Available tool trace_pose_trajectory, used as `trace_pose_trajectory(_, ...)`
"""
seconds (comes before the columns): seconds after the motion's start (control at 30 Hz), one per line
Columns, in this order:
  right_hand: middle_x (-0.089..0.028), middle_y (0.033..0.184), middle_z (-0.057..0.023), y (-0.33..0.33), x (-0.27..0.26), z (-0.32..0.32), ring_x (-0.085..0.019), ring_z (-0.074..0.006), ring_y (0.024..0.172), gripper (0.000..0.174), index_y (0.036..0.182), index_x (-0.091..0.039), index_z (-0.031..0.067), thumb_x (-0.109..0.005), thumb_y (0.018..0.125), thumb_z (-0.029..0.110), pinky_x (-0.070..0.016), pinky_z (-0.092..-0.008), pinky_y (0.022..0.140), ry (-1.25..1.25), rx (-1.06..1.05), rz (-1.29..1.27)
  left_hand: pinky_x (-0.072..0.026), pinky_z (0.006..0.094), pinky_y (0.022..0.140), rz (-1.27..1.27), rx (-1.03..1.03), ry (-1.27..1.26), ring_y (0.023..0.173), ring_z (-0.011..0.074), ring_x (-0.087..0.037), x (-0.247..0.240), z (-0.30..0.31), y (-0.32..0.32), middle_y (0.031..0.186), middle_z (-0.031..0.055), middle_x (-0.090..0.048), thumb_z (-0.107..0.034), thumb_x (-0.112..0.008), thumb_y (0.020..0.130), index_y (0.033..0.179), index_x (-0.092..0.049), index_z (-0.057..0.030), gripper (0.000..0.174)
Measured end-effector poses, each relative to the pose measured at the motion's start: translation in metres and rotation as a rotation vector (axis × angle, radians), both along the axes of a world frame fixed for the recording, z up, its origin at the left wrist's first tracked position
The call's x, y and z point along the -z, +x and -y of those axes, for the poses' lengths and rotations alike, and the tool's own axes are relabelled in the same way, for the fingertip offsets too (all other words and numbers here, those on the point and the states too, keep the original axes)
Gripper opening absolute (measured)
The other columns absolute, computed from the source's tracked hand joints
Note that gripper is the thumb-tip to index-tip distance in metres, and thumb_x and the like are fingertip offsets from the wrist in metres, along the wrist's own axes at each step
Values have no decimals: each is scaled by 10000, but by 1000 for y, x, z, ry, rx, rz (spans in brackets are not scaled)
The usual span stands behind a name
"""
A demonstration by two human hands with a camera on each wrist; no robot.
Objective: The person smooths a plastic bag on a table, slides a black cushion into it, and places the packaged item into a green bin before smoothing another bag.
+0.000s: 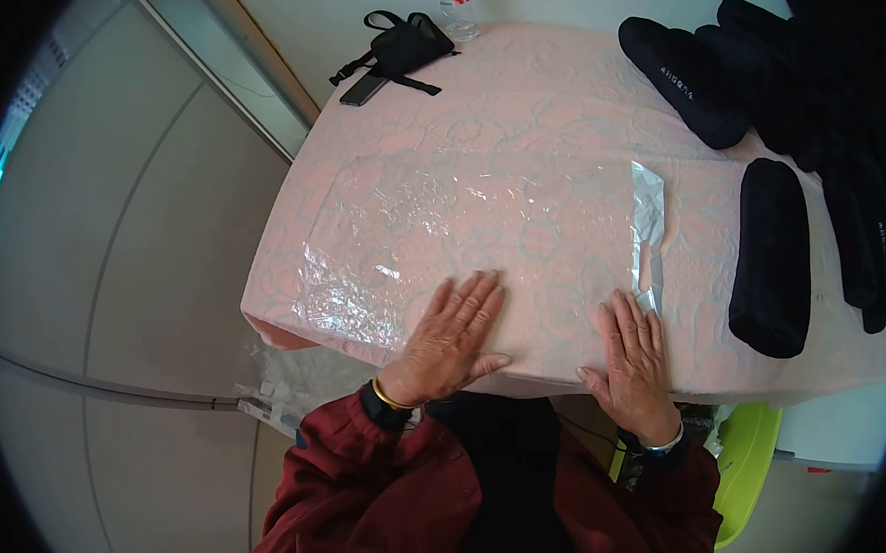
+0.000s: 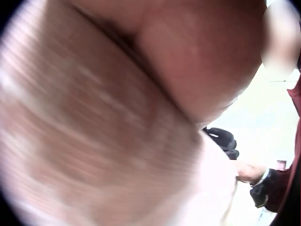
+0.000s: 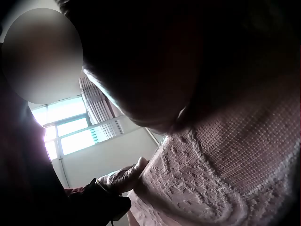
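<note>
A clear plastic bag (image 1: 520, 207) lies spread flat over the pink patterned cloth (image 1: 543, 81), with a silvery strip and a slot-shaped hole along its right end. My left hand (image 1: 449, 338) rests palm down on the bag's near edge, fingers straight and thumb out to the side. Farther right, my right hand (image 1: 633, 372) lies flat near the table's front edge, its fingertips at the lower end of the silvery strip. In the left wrist view the hand is blurred and fills most of the picture. The right wrist view shows the cloth's raised pattern close up.
A black cylindrical cushion (image 1: 769, 259) lies to the right, beside a pile of dark cushions (image 1: 688, 83). At the back left are a black strapped bag (image 1: 411, 50), a phone (image 1: 363, 88) and a plastic bottle (image 1: 457, 13). A green bin (image 1: 748, 461) stands below the front edge.
</note>
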State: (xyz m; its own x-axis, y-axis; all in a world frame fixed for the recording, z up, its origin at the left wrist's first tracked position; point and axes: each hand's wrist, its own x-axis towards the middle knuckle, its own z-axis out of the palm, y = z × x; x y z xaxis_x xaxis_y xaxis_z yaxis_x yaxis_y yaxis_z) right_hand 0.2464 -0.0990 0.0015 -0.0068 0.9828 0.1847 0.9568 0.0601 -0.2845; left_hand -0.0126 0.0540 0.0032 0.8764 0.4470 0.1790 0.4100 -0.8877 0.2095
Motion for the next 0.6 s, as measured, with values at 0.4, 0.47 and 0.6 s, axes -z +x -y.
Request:
trace_pose_trajectory(0.4,-287,1600,-243,1,-2,-4,-283,-396,1485,809,1508,-346,-50,-624,900,406,-192,-560,1205,-22,-10,32,-178,537,1212,-73,-620,92,1488,396,-295,13,-103,-133,1595,239,-324,-599,-476,983,1527,-329,41,853)
trace_pose_trajectory(0.47,-291,1597,-244,0,-1,-2,-279,-393,1487,809,1505,-347,-54,-631,894,395,-191,-558,1206,-7,-15,26,-177,540,1212,-61,-619,89,1491,393,-292,13,-101,-133,1596,235,-326,-578,-477,987,1531,-327,33,831)
trace_pose_trajectory(0.6,-301,1592,-242,-2,-1,9,-284,-389,1485,807,1503,-349,-51,-646,883,372,-192,-556,1206,4,-8,12,-177,546,1212,-41,-583,80,1494,383,-290,12,-86,-133,1597,224,-331,-530,-482,998,1538,-327,17,784)
